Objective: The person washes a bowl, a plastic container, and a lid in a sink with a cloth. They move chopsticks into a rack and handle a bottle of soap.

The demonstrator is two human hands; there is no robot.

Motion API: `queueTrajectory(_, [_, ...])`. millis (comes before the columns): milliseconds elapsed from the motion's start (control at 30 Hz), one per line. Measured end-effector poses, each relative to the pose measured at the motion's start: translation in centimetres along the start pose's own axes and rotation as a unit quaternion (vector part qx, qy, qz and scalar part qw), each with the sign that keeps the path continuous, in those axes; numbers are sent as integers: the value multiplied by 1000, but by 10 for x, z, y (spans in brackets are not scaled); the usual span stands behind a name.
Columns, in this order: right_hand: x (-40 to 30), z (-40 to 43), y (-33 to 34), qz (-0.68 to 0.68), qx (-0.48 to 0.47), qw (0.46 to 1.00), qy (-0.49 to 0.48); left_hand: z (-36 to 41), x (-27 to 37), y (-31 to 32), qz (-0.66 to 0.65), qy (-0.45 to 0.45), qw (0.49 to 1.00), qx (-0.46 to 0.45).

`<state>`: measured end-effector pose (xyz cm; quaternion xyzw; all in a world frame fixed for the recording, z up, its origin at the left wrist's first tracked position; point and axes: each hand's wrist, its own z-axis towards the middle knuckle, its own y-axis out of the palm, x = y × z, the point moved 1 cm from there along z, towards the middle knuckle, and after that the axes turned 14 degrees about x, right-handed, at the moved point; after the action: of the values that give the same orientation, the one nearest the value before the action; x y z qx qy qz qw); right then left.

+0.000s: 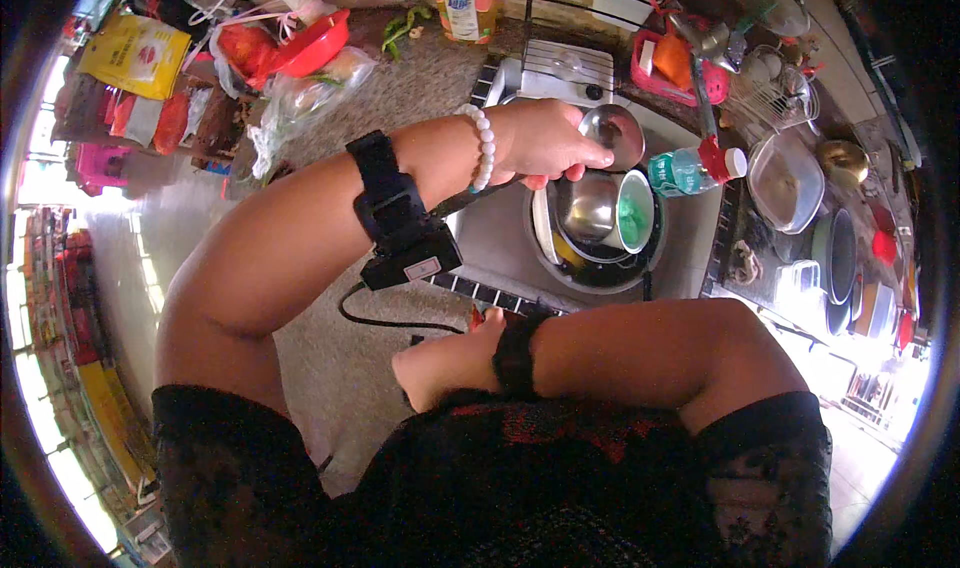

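Observation:
My left hand (551, 144), wearing a white bead bracelet (486, 148), reaches over the sink with its fingers curled at the rim of a small round metal dish (616, 134). Below it, a black wok (600, 279) sits in the sink basin (491, 249). Inside the wok are a shiny metal bowl (589, 212) and a white cup (634, 212) with a green inside, tipped on its side. Close to my body, my right hand (450, 365) is bent in by the counter edge. A small red thing (476, 317) shows at its fingers; its grip is hidden.
A plastic bottle (679, 172) leans at the sink's right rim. Behind stand a wire rack (566, 58) and a yellow detergent bottle (465, 5). Left on the counter (420, 65) are a red basin (311, 47) and plastic bags (330, 92). A clear container (786, 182) lies at right.

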<state>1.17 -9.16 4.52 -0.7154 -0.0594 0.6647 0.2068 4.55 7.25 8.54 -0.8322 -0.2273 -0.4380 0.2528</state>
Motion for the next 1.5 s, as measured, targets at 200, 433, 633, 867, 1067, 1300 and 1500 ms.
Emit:
queueTrajectory(200, [-15,6,-16,32,23,988,146,12,-17,-4,-98,-67,993,-15])
queueTrajectory(433, [-12,-63,-76,164,24,986,-35,37,-114,-20,-374,-213,902,36])
queueTrajectory(633, [117,-209,-19,372,500,733,273,62,-146,69,-381,-260,887,12])
queueTrajectory(867, [243,-300,6,60,692,544,471,127,-134,152,-403,-273,870,-80])
queueTrajectory(1067, [373,-307,38,-109,601,647,456,170,-135,196,-404,-257,875,-68])
queueTrajectory(1300, [330,-311,27,46,706,477,521,172,-134,202,-353,-261,898,34])
queueTrajectory(1500, [240,-315,17,115,791,533,279,181,-166,205,-185,-252,945,101])
